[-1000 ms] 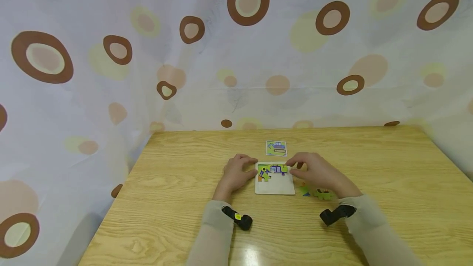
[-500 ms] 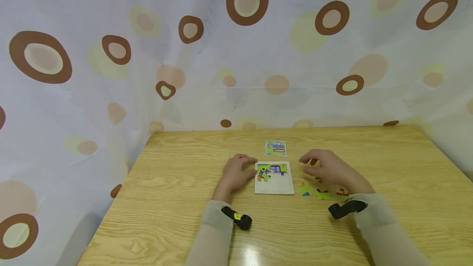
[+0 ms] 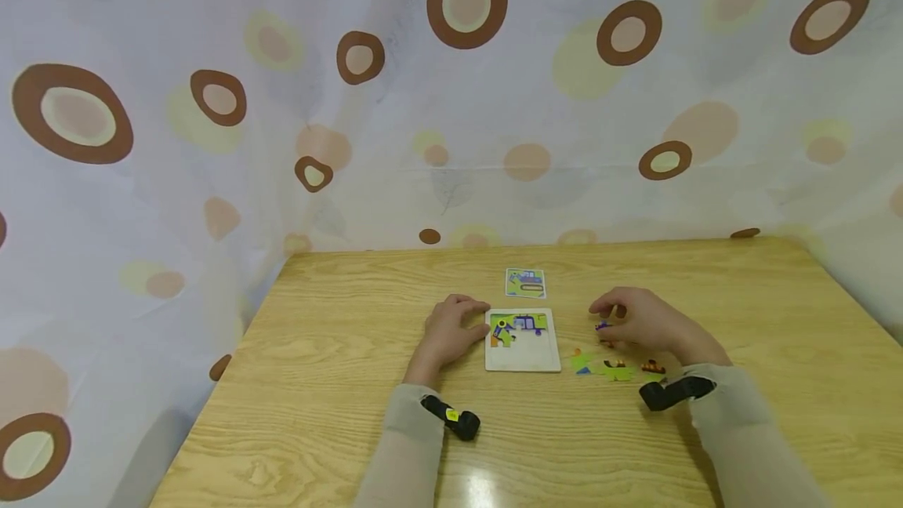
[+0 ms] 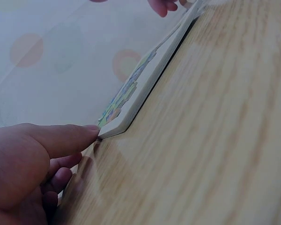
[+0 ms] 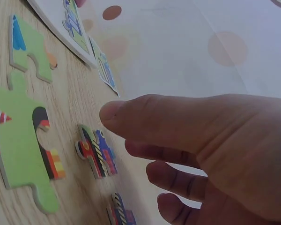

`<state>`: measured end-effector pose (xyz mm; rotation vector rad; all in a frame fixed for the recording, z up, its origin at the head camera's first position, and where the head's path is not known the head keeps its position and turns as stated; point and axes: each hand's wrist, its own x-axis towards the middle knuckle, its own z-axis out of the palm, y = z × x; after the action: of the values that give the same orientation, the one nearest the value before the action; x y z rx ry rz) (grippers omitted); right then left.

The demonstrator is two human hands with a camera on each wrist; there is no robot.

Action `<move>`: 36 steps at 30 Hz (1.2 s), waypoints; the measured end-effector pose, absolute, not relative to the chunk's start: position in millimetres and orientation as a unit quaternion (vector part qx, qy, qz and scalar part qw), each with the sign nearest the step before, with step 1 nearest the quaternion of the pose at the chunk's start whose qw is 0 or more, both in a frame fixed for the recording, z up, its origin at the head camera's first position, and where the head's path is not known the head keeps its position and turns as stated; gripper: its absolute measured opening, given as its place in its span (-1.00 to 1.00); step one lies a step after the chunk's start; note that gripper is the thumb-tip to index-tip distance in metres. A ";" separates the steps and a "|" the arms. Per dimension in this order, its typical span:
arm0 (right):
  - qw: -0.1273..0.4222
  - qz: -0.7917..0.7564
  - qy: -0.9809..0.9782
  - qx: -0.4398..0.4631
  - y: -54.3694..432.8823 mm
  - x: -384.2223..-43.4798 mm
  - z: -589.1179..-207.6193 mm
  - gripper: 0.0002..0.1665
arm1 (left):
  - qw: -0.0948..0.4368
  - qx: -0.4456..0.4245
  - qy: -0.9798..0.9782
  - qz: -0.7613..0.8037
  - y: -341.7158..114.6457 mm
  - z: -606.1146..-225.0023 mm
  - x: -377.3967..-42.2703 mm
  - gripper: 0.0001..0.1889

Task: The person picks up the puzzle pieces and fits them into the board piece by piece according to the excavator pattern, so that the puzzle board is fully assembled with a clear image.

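Note:
A white jigsaw board (image 3: 524, 361) lies on the table, its upper part filled with joined green and purple pieces. My left hand (image 3: 451, 329) rests at its left edge; in the left wrist view the thumb (image 4: 72, 139) touches the board's corner. To the right of the board my right hand (image 3: 647, 324) hovers over a puzzle piece (image 5: 96, 152) with dark, red and blue print. A gap shows between the right thumb (image 5: 145, 117) and that piece, and the fingers are loosely bent. Nearer the person lie a green piece with a blue corner (image 5: 30, 47) and a larger green piece (image 5: 21, 136).
Behind the board lies a small picture card (image 3: 525, 283) showing a purple excavator. Another dark-striped piece (image 5: 120, 211) lies near the right hand. A spotted curtain (image 3: 395, 116) hangs behind the wooden table (image 3: 317, 382).
My right hand has moved right, away from the board's right edge, to over the loose pieces, uncovering several of them. My left hand stays at the board's left edge.

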<state>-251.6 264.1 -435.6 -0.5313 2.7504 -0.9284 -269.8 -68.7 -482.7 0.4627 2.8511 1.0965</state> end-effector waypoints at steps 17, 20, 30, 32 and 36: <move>0.116 -0.300 0.925 -0.201 282.0 -253.5 -445.3 -0.54 | 0.024 0.153 0.916 0.370 -69.6 -477.9 -266.2 -0.64; 0.116 -0.293 0.926 -0.206 283.0 -253.8 -446.0 -0.55 | 0.024 0.152 0.917 0.368 -69.5 -478.6 -267.1 -0.64; 0.116 -0.299 0.924 -0.210 281.2 -253.1 -444.7 -0.60 | 0.024 0.150 0.918 0.366 -69.4 -480.5 -268.9 -0.64; 0.113 -0.301 0.923 -0.210 280.5 -253.0 -444.1 -0.60 | 0.025 0.149 0.918 0.366 -69.4 -480.9 -269.4 -0.64; 0.105 -0.308 0.922 -0.208 278.6 -253.5 -443.5 -0.55 | 0.025 0.150 0.917 0.368 -69.9 -482.1 -269.6 -0.64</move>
<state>-253.5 278.6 -443.5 -0.6143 2.7192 -0.9064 -269.6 -69.9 -482.1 0.4654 2.8371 1.1394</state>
